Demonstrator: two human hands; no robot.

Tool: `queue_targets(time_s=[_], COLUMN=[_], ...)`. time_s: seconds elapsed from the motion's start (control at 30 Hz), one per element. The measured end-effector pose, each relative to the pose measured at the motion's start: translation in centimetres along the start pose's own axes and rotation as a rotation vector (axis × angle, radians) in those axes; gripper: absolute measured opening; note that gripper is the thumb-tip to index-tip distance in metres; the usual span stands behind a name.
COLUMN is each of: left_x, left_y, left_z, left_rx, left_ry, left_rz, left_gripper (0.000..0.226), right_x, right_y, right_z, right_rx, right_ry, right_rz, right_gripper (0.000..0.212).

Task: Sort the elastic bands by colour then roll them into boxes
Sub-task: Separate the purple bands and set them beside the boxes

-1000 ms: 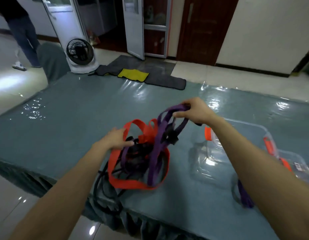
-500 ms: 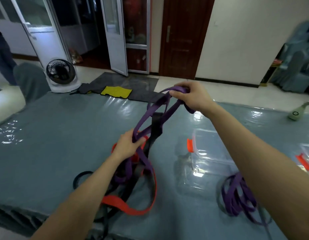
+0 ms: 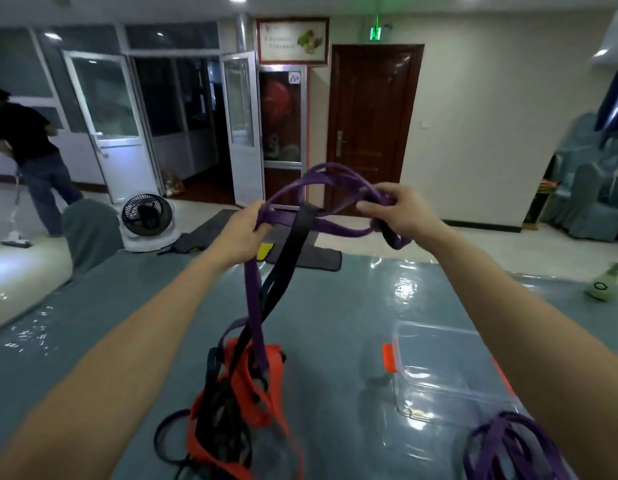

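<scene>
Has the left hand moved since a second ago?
Yes, upward: the left hand has lifted off the tangled pile on the table, gripping the purple band.

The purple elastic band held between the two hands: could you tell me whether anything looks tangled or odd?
Yes: a black elastic band hangs looped over the purple elastic band between the left hand and right hand, trailing into the orange and black pile, so the purple one is not free.

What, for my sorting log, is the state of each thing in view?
left hand: raised, gripping the purple band.
right hand: raised, gripping the same band.
purple band: lifted, a black band hanging over it.
tangled pile: unsorted, on the table.
clear box: no bands inside.
purple heap: loose, outside the box.
</scene>
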State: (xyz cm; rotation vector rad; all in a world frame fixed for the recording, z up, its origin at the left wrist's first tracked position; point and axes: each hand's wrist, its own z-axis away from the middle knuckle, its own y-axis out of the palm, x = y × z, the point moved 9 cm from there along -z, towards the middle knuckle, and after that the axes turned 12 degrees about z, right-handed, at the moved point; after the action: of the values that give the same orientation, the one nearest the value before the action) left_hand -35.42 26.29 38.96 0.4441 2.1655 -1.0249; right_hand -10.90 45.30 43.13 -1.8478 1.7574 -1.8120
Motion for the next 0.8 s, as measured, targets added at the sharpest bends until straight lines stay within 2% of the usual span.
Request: queue_targets(time_s=[0.07,0.17,0.23,0.33,0.4,0.5,0.6,0.67,0.73,0.8], left_x=[-0.3,-0.6,-0.7,-1.8,-3.1,-4.8,-3.8,-0.3,3.9,5.8], left_y=[0.9,2.1,3.9,6.2,7.3,7.6,6.5,8.2,12.7,16.2], left_z=[-0.3,-0.3,0.1,0.4,0.4,0.2,1.1,3.1,6.5,9.0], left_rx=[0.067,0.156,0.262,0.370,0.410,0.391,0.240,0.205,0.357,0.536], left_ry=[-0.006,-0.006,-0.013,0.015,0.052,0.104,0.120,-0.024,-0.240,-0.275], left_rz=[-0.075,-0.134,-0.172,-0.209,-0.235,-0.143,0.042,0.139,0.192,0.117], left_gripper=[0.010,0.017,0.027,0.045,0.052,0.060,0.061,0.057,0.038,0.020], right_x=[-2.3,-5.2,-5.2,-1.9,0.0,1.5,1.9,2.5,2.9,3.0], right_y=[2.8,5.7,7.2,9.8,11.9,13.2,11.3,9.8,8.8,7.1], right_z=[0.9,3.2,3.9,3.7,3.8,3.4,2.6,2.3,2.3,2.1], right_rx=[0.232,0.542,0.556,0.400,0.372,0.333,0.263,0.240,0.229,0.173], right_ry=[0.128,0.234,0.212,0.084,0.019,-0.050,-0.063,-0.101,-0.115,-0.111], right_rz=[0.154,0.584,0.725,0.498,0.346,0.253,0.221,0.247,0.289,0.280], right_gripper=[0.034,0.079,0.103,0.113,0.105,0.049,0.012,0.010,0.015,0.019])
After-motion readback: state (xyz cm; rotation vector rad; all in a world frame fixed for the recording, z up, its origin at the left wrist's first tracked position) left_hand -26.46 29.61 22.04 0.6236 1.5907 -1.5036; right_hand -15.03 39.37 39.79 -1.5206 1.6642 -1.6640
